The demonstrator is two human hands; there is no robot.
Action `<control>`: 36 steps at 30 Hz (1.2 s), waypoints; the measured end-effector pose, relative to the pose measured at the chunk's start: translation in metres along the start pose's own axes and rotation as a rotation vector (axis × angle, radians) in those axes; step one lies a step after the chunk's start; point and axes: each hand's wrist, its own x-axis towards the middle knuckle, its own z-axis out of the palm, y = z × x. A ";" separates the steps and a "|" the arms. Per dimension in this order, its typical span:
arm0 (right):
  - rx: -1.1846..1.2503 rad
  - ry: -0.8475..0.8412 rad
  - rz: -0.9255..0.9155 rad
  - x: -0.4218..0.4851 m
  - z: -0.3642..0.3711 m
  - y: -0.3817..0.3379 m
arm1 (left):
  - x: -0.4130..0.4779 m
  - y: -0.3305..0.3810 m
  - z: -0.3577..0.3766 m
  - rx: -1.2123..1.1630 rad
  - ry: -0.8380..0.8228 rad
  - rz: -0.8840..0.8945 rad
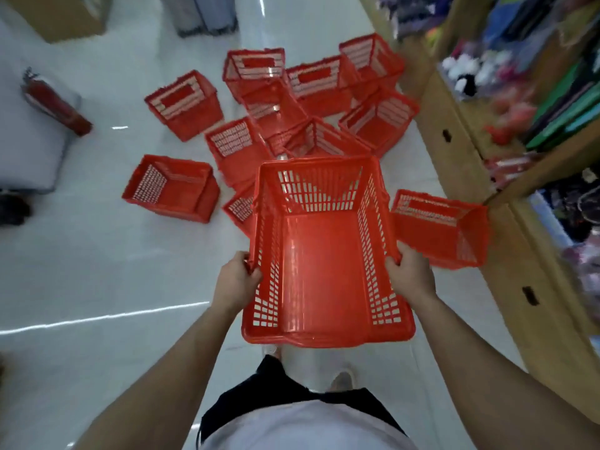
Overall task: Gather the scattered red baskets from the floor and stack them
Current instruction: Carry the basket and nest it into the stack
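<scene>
Basket (324, 254) held at centre frame, upright, mouth up, nothing inside; long axis runs 12 to 6 o'clock. Left hand (235, 280) clamps the rim at 9 o'clock, right hand (409, 274) clamps the rim at 3. Other baskets (282, 102) lie tipped over the floor (81, 271) from 10 to 2 o'clock, apparently empty. Shelves (519, 131) at 3 o'clock.

Retail shop aisle: wooden shelves (506, 131) stocked with colourful goods, red shopping baskets (181, 105) on tiled floor (97, 271).
</scene>
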 end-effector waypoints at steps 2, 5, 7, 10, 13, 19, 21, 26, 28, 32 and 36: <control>-0.051 -0.040 -0.098 0.012 0.020 -0.048 | 0.001 -0.031 -0.032 -0.044 0.068 -0.080; -0.089 -0.118 -0.201 0.025 0.059 -0.125 | 0.007 -0.081 -0.082 -0.105 0.157 -0.173; -0.107 -0.149 -0.269 0.030 0.088 -0.175 | 0.014 -0.116 -0.115 -0.137 0.201 -0.221; -0.106 -0.200 -0.372 0.034 0.133 -0.246 | 0.027 -0.166 -0.162 -0.191 0.263 -0.274; -0.132 -0.238 -0.439 0.040 0.174 -0.312 | 0.042 -0.209 -0.207 -0.225 0.311 -0.319; -0.160 -0.301 -0.503 0.067 0.238 -0.418 | 0.086 -0.266 -0.275 -0.265 0.376 -0.383; -0.180 -0.311 -0.524 0.087 0.257 -0.445 | 0.110 -0.279 -0.289 -0.279 0.383 -0.399; -0.252 -0.324 -0.552 0.163 0.315 -0.506 | 0.189 -0.305 -0.314 -0.317 0.385 -0.441; -0.280 -0.333 -0.549 0.199 0.340 -0.532 | 0.230 -0.314 -0.323 -0.317 0.381 -0.466; -0.273 -0.424 -0.530 0.269 0.382 -0.586 | 0.309 -0.328 -0.342 -0.266 0.376 -0.535; -0.286 -0.493 -0.526 0.335 0.416 -0.636 | 0.385 -0.341 -0.358 -0.232 0.334 -0.580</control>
